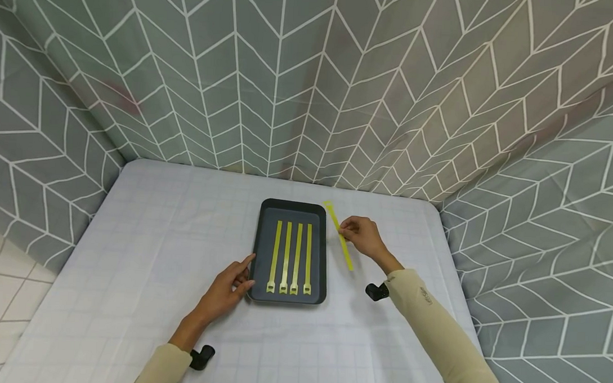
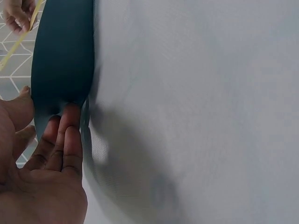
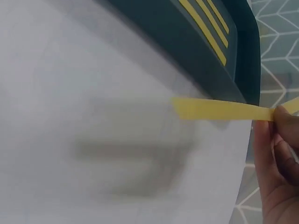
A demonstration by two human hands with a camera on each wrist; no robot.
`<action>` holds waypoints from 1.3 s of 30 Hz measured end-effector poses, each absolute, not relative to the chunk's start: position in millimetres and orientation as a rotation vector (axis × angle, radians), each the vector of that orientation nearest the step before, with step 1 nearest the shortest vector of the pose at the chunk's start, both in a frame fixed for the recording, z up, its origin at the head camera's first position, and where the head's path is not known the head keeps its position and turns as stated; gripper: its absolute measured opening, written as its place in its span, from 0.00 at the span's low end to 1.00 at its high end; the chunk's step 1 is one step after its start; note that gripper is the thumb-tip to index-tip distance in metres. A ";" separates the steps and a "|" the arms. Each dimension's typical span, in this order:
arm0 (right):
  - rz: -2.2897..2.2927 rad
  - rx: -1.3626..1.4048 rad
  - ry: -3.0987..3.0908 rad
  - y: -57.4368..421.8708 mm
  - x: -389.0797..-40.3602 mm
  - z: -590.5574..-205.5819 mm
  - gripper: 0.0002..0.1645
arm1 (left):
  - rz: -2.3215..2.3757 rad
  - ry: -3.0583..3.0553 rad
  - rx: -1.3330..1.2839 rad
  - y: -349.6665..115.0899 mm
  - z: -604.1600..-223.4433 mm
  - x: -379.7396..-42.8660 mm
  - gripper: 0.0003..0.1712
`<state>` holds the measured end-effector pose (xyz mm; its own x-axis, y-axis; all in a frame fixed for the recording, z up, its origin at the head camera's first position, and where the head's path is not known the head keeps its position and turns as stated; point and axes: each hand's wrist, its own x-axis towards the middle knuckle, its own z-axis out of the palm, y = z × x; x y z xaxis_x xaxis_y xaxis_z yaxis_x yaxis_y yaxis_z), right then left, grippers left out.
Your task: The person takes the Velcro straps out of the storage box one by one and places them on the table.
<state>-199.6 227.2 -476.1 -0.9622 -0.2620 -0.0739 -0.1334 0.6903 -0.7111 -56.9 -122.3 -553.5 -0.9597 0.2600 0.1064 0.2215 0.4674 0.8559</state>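
Note:
A dark tray (image 1: 292,204) lies on the table with several yellow strap-style cable ties (image 1: 286,258) side by side in it, their slotted heads toward the near end. At the tray's left side my left hand (image 1: 224,290) holds the rim, the thumb over the edge and fingers (image 2: 70,140) against the outer wall. Just right of the tray, my right hand (image 1: 363,236) pinches another yellow cable tie (image 1: 345,252) near its middle between thumb and fingers. That tie slants above the cloth, slotted head at the far end, and casts a blurred shadow in the right wrist view.
A white cloth (image 1: 158,237) covers the table. Grey curtains (image 1: 290,89) with white chevron lines hang behind it and at both sides. Black wrist cameras (image 1: 377,292) sit on both forearms, below the beige sleeves (image 1: 433,325).

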 end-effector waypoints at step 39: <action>-1.091 0.434 2.619 312.6 -173.8 -519.3 0.16 | 1.534 2.645 0.399 -119.4 -551.7 -56.8 0.38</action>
